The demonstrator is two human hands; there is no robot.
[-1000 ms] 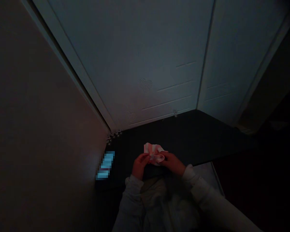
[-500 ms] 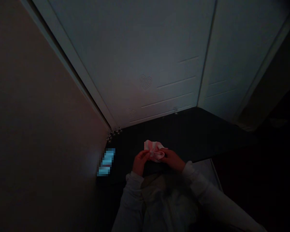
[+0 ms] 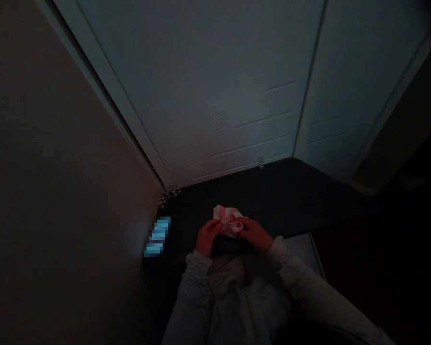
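Observation:
A crumpled pink-and-white striped cloth (image 3: 227, 213) is held low over the dark tabletop, in front of my body. My left hand (image 3: 207, 235) pinches its near left side between thumb and fingers. On the right side, my right hand (image 3: 255, 234) grips the edge, where a fold makes a small loop between the two hands. The dim light hides the fingertips in part, and what kind of cloth piece it is cannot be made out.
The dark tabletop (image 3: 283, 196) runs along white panels (image 3: 187, 76) with heart patterns. A lit, pixelated blue screen (image 3: 158, 237) lies at its left end by the wall (image 3: 57, 215). Several small shiny objects (image 3: 168, 194) sit in the corner, another (image 3: 261, 163) by the panel.
The view has shifted very slightly. Both hands keep their hold on the cloth, and its folds look nearly the same.

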